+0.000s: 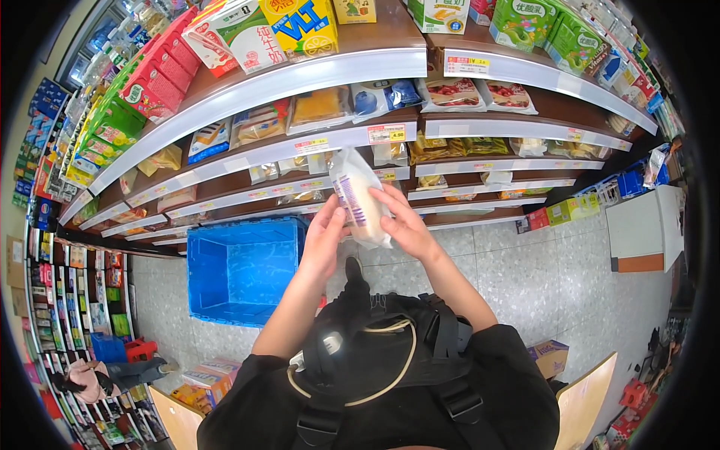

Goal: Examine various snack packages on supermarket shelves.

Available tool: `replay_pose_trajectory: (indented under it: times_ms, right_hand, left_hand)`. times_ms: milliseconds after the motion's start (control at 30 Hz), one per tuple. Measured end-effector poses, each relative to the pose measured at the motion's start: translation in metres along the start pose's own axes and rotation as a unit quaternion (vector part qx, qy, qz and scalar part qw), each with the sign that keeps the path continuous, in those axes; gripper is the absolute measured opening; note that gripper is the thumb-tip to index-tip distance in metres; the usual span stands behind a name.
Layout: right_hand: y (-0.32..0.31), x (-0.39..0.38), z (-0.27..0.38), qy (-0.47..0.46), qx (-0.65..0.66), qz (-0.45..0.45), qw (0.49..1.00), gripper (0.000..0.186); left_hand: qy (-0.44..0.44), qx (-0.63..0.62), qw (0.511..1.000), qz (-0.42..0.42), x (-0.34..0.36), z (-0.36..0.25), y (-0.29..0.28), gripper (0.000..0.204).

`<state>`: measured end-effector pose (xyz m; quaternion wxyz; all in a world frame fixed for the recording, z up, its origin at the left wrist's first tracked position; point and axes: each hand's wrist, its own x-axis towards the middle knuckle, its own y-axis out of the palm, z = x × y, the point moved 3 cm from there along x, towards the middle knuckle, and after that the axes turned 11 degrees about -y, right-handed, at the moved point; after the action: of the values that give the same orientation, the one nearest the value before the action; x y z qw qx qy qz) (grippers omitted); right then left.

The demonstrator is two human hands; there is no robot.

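Observation:
Between my two hands is a packaged bread (360, 199), a pale loaf in a clear wrapper with purple print, tilted in front of the shelves. My left hand (327, 231) grips its left side, fingers curled against the wrapper. On the other side my right hand (406, 223) presses its fingers onto the wrapper's face. Behind the bread, the shelf (274, 154) carries several wrapped bakery packs, among them a yellow-topped pack (316, 107) and a blue pack (385, 97). The bread hides part of the lower shelves.
A large blue plastic crate (247, 270) stands on the floor at left, its inside bare. Drink cartons (247, 37) line the top shelf. Cardboard boxes (214, 382) lie behind me at left. Another person (101, 379) is by the far-left shelves. A white panel (645, 225) stands at right.

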<state>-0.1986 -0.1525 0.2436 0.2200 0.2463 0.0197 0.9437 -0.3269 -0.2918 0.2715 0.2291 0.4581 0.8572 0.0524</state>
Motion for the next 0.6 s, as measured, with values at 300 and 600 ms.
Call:
replay_pose_trajectory:
  times_ms: [300, 600]
  right_hand:
    - [0.027, 0.008, 0.046, -0.044, -0.174, 0.089, 0.980, 0.072]
    - [0.012, -0.008, 0.017, 0.045, -0.222, -0.150, 0.962, 0.044]
  left_hand:
    - [-0.050, -0.171, 0.983, 0.052, 0.020, 0.029, -0.013, 0.056]
    - [-0.136, -0.282, 0.945, 0.096, 0.043, 0.049, -0.015, 0.080]
